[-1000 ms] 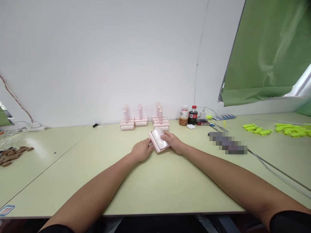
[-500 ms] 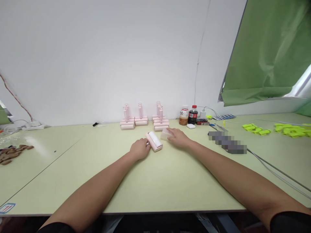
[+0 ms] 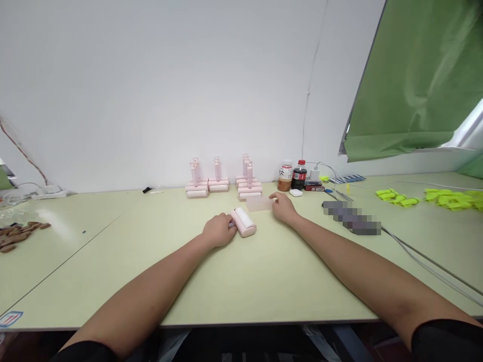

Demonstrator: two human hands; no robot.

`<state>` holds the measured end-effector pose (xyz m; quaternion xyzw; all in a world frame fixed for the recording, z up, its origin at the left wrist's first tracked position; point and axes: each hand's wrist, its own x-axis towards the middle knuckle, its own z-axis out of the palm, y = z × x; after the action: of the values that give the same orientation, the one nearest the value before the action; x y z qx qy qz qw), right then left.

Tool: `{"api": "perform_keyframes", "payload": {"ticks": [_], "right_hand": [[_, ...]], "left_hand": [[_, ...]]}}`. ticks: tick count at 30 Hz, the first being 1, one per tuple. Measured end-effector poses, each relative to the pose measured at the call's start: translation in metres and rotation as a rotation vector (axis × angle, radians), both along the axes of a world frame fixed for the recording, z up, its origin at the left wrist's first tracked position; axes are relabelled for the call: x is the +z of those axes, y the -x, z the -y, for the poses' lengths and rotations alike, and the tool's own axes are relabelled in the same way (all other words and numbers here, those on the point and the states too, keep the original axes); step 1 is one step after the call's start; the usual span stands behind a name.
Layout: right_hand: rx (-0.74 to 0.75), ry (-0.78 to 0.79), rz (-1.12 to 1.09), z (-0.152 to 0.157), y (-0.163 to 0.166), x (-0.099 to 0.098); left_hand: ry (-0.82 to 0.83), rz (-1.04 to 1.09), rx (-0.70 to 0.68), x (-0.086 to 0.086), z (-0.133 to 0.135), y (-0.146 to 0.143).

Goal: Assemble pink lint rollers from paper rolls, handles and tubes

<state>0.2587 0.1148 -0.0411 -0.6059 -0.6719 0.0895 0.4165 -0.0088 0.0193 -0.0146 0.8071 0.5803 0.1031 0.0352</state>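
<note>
A pink lint roller [image 3: 244, 221] with a white roll lies on the pale green table [image 3: 241, 281] in the middle. My left hand [image 3: 218, 230] is closed around its handle end. A translucent pinkish cover [image 3: 259, 203] lies flat on the table just behind and right of the roller. My right hand [image 3: 284, 207] rests at the cover's right end, fingertips touching it, fingers loosely curled.
Several pink lint rollers [image 3: 222, 183] stand by the wall. Two bottles [image 3: 293, 177], a white case [image 3: 296, 192] and cables sit to the right. Yellow-green clips [image 3: 430, 197] lie far right, brown pieces [image 3: 18, 233] far left. A green curtain [image 3: 418, 75] hangs at upper right.
My right hand lifted the clear cover off the roller and set it down on the table behind and to the right. My left hand kept hold of the roller's handle.
</note>
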Motion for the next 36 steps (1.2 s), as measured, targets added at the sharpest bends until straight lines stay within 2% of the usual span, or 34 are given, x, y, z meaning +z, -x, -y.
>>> {"api": "perform_keyframes", "payload": {"ticks": [4,14,22,28,33,36], "right_hand": [[-0.064,0.058,-0.056,-0.002,-0.001,-0.004],[-0.003,0.145,-0.024,0.012,0.013,0.005],[-0.001,0.154,-0.039,0.012,0.016,0.002],[0.013,0.127,-0.106,0.01,0.014,0.0],[0.009,0.027,-0.204,0.014,0.015,0.005],[0.091,-0.023,-0.269,0.025,0.025,0.012]], "left_hand": [[-0.003,-0.005,-0.002,-0.001,0.0,0.0],[0.005,-0.012,-0.005,0.001,0.001,0.0],[0.009,-0.014,-0.031,0.001,0.001,-0.001],[0.002,0.007,-0.039,0.001,0.001,0.0],[0.002,0.046,-0.039,0.001,0.002,-0.001],[-0.02,0.093,-0.034,0.0,0.002,-0.002]]}}
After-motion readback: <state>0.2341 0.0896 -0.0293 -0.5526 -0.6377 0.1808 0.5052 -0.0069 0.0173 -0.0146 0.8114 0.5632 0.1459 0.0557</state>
